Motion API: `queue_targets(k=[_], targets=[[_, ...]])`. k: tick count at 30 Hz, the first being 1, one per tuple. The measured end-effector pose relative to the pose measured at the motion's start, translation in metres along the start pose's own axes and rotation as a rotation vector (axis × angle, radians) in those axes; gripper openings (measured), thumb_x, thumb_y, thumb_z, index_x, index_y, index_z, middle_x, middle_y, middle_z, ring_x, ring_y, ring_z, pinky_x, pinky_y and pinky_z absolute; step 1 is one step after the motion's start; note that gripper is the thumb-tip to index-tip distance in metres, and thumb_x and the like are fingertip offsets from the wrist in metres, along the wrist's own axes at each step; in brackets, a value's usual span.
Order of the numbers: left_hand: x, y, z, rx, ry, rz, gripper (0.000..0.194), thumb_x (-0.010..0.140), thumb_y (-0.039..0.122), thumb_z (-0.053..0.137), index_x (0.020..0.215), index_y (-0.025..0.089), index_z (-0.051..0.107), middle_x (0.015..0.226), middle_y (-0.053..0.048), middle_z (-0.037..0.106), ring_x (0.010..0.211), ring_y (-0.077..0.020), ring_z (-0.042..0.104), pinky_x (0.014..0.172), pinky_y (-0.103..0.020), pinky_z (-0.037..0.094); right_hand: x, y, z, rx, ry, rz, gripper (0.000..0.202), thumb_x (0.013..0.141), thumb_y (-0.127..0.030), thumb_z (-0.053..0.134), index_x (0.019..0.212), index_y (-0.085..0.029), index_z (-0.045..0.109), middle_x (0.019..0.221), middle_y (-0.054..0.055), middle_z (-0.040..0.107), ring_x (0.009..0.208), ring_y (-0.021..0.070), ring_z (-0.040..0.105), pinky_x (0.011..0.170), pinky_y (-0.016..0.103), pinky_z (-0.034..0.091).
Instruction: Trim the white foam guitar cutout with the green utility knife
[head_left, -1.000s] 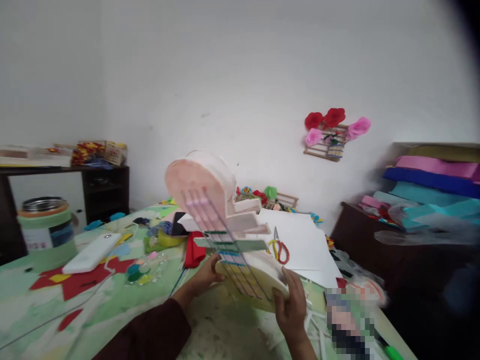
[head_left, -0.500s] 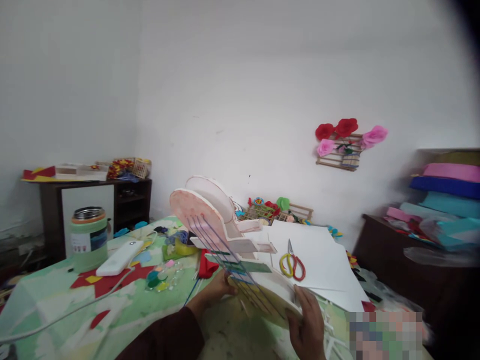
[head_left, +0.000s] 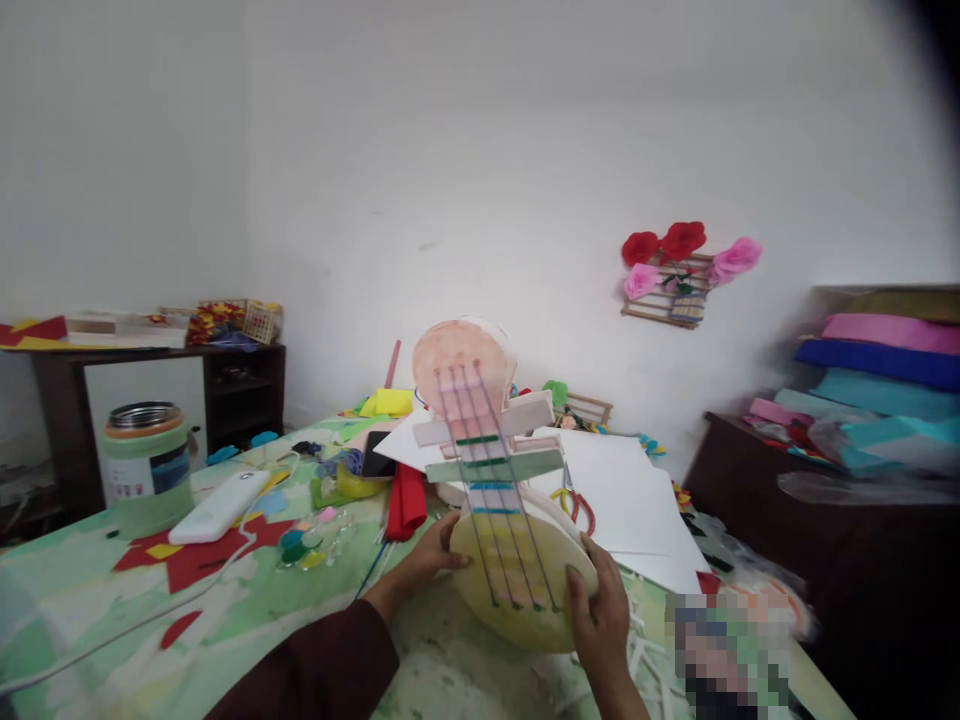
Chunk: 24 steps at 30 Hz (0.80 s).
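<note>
Foam guitar model (head_left: 495,500), yellow body, pink head, four strings, fingers (head_left: 581,590) gripping both sides

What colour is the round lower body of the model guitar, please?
Pale yellow lower body, clearest in the head view.

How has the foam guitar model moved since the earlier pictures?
Yes. The foam guitar model has turned to face the camera; beside the scissors, its head now stands upright.

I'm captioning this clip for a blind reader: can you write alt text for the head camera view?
Two hands, left hand and right hand, hold a handmade toy guitar upright by its yellow round body, strings facing the camera, over a green craft table. Scissors, white sheets, a white phone and a jar lie around it.
</note>
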<state>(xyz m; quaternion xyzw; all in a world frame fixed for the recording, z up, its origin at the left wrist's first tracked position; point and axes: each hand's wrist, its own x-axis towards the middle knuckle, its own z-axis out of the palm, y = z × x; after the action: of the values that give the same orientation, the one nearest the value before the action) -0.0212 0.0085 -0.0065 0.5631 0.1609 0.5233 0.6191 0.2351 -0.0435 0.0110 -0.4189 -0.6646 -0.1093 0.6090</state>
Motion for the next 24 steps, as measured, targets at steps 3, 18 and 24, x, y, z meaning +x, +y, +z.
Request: queue_targets(k=[3,18,24], targets=[[0.001,-0.002,0.005,-0.014,0.081,-0.020,0.071,0.051,0.030,0.084,0.116,0.019,0.057,0.112,-0.009,0.064,0.102,-0.0282,0.059,0.085,-0.036,0.046,0.005,0.000,0.001,0.056,-0.023,0.254,0.043,0.087,-0.044,0.048,0.116,-0.014,0.058,0.112,0.014,0.063,0.105,0.0264,0.058,0.089,0.044,0.046],[0.000,-0.005,0.018,-0.045,0.098,-0.111,0.068,0.051,0.028,0.085,0.112,0.019,0.058,0.112,-0.010,0.063,0.105,-0.0282,0.057,0.087,-0.036,0.045,0.013,0.009,-0.013,0.063,-0.101,0.265,0.042,0.085,-0.043,0.049,0.116,-0.016,0.057,0.113,0.012,0.063,0.107,0.0249,0.058,0.092,0.044,0.045],[0.001,-0.003,0.022,0.010,0.068,-0.103,0.070,0.052,0.028,0.085,0.115,0.018,0.056,0.116,-0.011,0.060,0.108,-0.0280,0.056,0.090,-0.036,0.044,0.028,0.017,-0.022,0.070,-0.154,0.207,0.042,0.085,-0.045,0.048,0.115,-0.017,0.058,0.112,0.011,0.064,0.104,0.0251,0.059,0.090,0.043,0.047]])
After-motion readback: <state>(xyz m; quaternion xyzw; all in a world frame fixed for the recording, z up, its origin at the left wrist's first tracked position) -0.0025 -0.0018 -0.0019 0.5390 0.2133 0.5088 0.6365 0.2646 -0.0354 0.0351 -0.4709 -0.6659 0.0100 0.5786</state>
